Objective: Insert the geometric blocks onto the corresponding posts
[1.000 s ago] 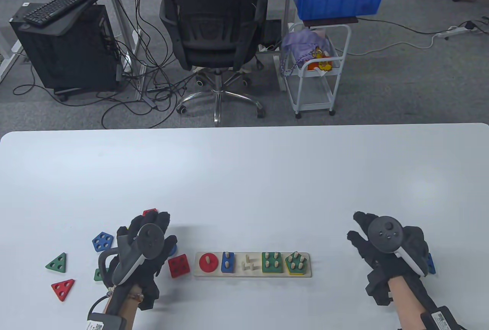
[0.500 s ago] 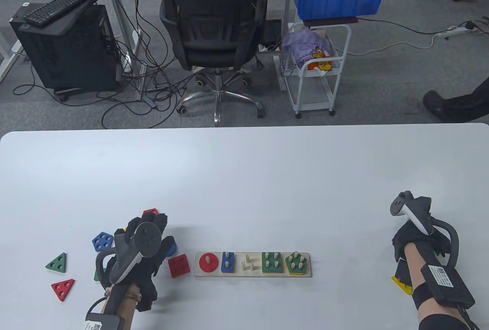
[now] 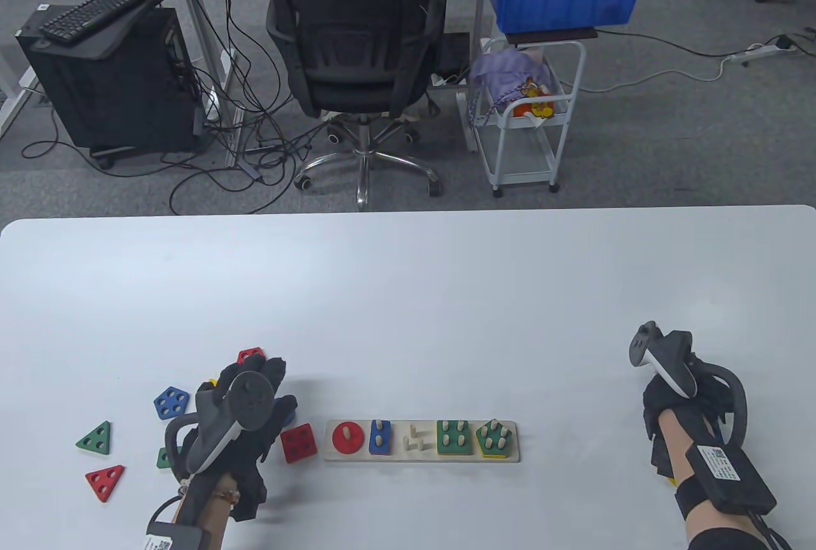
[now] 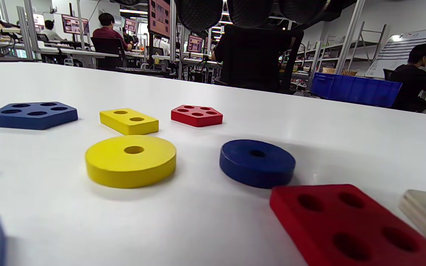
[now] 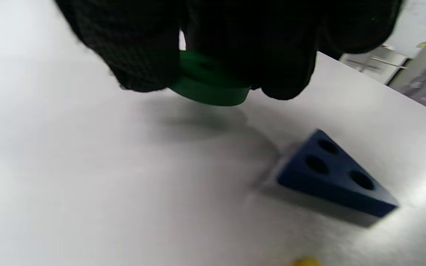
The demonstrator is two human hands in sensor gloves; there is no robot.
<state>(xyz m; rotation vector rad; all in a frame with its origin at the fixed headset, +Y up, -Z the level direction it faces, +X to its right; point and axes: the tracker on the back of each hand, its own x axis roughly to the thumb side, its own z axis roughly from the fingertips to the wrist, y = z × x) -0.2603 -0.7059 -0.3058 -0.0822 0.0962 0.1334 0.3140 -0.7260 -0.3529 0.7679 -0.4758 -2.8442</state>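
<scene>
The right hand (image 5: 213, 48) pinches a green round block (image 5: 207, 83) just above the surface, well to the right of the peg board (image 3: 421, 457); the single post (image 3: 345, 431) lies at the board's far left end, nearer the relaxed, empty left hand (image 3: 245, 410)

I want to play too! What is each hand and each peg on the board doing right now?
Right hand: holds a green round block above the table.
Left hand: holds nothing, fingers relaxed.
Triangle pegs: bare.
Other pegs on the wooden board: each carries a block.
</scene>
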